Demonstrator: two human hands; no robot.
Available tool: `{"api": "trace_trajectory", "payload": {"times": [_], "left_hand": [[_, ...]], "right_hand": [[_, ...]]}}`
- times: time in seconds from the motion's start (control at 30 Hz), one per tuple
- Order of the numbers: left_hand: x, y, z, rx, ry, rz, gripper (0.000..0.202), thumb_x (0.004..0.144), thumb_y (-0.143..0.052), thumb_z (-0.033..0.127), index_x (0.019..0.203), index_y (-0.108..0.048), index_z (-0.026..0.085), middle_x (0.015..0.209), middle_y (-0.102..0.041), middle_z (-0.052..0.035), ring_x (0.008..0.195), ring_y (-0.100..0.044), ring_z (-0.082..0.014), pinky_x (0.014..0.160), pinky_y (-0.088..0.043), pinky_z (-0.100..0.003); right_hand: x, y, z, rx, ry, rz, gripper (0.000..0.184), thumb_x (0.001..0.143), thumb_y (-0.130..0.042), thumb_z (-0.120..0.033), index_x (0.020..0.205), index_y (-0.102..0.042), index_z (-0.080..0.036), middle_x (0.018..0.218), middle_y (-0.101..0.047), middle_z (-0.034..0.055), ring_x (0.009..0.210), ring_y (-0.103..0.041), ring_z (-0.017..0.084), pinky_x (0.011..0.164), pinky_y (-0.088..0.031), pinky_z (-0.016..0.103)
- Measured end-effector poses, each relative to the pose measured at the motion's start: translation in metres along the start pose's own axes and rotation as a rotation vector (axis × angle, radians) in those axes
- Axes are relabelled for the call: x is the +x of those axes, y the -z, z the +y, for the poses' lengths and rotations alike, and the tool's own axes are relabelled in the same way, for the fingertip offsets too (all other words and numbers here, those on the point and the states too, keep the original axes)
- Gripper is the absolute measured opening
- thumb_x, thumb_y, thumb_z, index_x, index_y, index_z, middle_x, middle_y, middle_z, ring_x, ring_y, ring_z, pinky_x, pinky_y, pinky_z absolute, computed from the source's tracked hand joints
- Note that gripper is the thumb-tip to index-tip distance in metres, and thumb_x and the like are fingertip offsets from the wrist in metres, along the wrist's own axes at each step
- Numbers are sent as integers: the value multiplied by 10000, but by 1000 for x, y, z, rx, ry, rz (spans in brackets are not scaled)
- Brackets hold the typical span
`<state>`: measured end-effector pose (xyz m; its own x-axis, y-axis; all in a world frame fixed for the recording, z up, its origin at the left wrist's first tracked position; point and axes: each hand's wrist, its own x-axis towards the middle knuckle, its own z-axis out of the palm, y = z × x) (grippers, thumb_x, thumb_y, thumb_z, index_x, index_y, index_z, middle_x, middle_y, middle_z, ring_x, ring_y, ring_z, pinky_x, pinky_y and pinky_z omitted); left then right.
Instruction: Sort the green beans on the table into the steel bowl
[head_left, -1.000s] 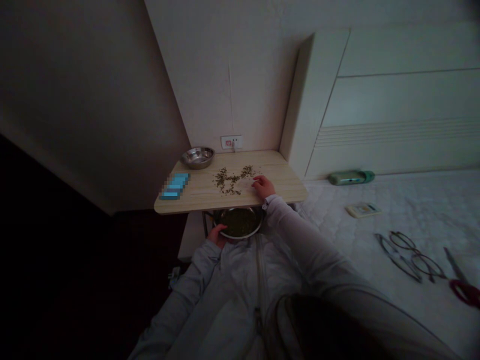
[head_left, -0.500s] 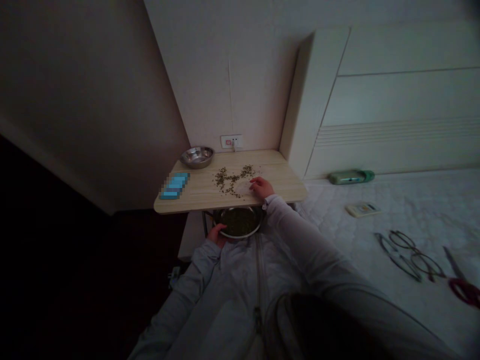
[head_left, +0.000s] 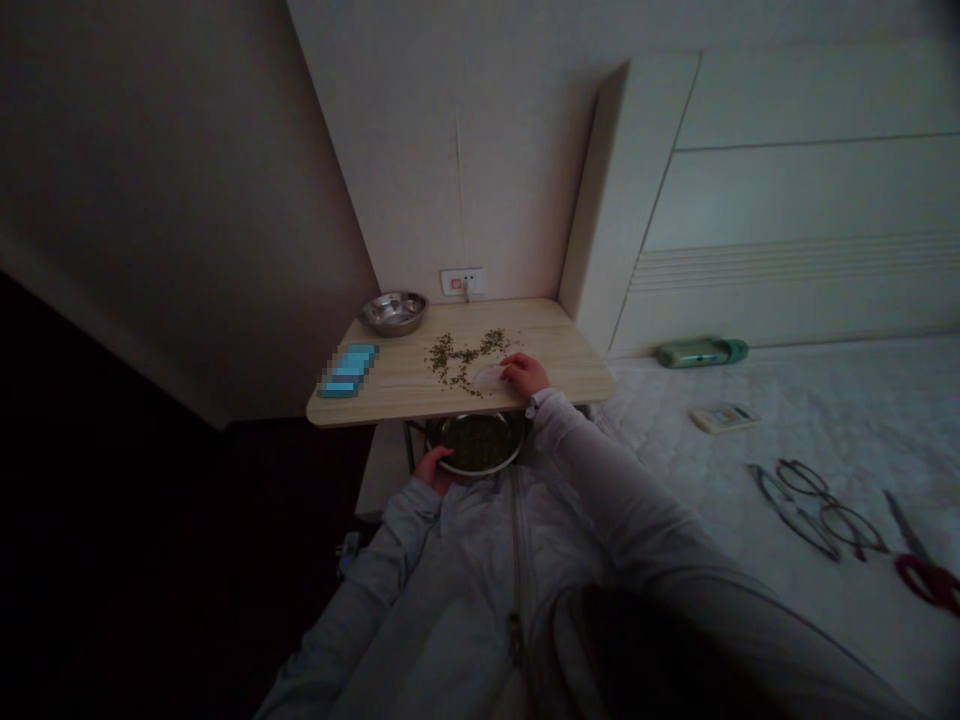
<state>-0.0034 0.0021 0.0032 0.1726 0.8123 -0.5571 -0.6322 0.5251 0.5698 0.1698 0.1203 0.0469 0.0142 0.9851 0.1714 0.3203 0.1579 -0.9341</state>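
My left hand [head_left: 435, 470] grips the near left rim of a metal bowl [head_left: 501, 467], thumb over the edge. Dark green bits fill the bowl, which sits low at my lap, partly under the table's front edge. Over the wooden tabletop [head_left: 405, 392], my right hand [head_left: 525, 374] has its fingers pinched on a thin, pale, see-through piece [head_left: 489, 377]; its kind is too faint to tell. Just left of and beyond that piece lie scattered small greenish-brown grains [head_left: 466, 356], in a loose, uneven patch.
A second metal bowl [head_left: 394, 315] stands at the table's back left, with a blurred-out phone [head_left: 349, 371] before it. On the bed to the right lie a green case [head_left: 701, 352], a pale small device [head_left: 724, 418], glasses [head_left: 832, 508] and red-handled scissors [head_left: 928, 580].
The pale piece at my right fingertips shows a little more clearly, and the fingers look slightly more closed. My left hand and the bowl stay in place.
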Motion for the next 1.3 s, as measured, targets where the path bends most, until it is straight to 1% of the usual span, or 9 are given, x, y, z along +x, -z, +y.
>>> {"api": "trace_trajectory", "payload": {"times": [0.13, 0.43, 0.57, 0.77, 0.97, 1.13, 1.3], "left_hand": [[0, 0, 0, -42, 14, -8, 367, 577, -377, 90, 929, -480, 84, 698, -603, -73, 704, -541, -199, 589, -430, -338], [1, 0, -1, -24, 6, -11, 367, 572, -377, 84, 924, -479, 80, 705, -605, -74, 716, -540, -201, 616, -426, -356], [3, 2, -1, -43, 9, -38, 374, 570, -381, 85, 933, -472, 84, 699, -606, -69, 717, -539, -200, 619, -425, -355], [1, 1, 0, -31, 35, -25, 375, 571, -380, 91, 934, -474, 92, 690, -605, -66, 706, -541, -200, 610, -424, -353], [0, 0, 0, -44, 35, -41, 370, 568, -381, 95, 923, -484, 98, 716, -603, -65, 696, -542, -196, 594, -426, -343], [0, 1, 0, -3, 39, -19, 347, 578, -376, 98, 906, -490, 88, 678, -604, -68, 665, -545, -193, 547, -429, -325], [2, 2, 0, -15, 11, -15, 326, 584, -372, 96, 886, -495, 81, 644, -602, -64, 641, -548, -184, 520, -429, -304]], "right_hand": [[-1, 0, -1, -8, 3, 15, 193, 539, -384, -176, 680, -515, -172, 487, -518, -48, 474, -448, 64, 535, -380, 212], [0, 1, -1, 6, 7, 17, 187, 538, -381, -183, 674, -508, -166, 478, -507, -49, 469, -444, 62, 517, -375, 202], [-1, 2, -2, 18, -6, 52, 198, 545, -374, -191, 689, -508, -165, 483, -510, -45, 464, -439, 62, 514, -376, 203], [-2, 2, -2, 31, -10, 64, 197, 540, -383, -195, 688, -508, -163, 486, -510, -41, 468, -438, 63, 524, -378, 208], [-3, 2, -3, 25, -17, 46, 204, 538, -381, -193, 695, -508, -163, 498, -516, -42, 473, -442, 63, 536, -382, 213], [-2, 1, -1, 11, -5, 55, 195, 542, -381, -195, 686, -510, -171, 491, -511, -47, 471, -446, 64, 529, -382, 212], [-1, 1, 2, -30, 21, 68, 188, 542, -391, -197, 682, -515, -179, 497, -514, -53, 491, -454, 65, 552, -382, 214]]}}
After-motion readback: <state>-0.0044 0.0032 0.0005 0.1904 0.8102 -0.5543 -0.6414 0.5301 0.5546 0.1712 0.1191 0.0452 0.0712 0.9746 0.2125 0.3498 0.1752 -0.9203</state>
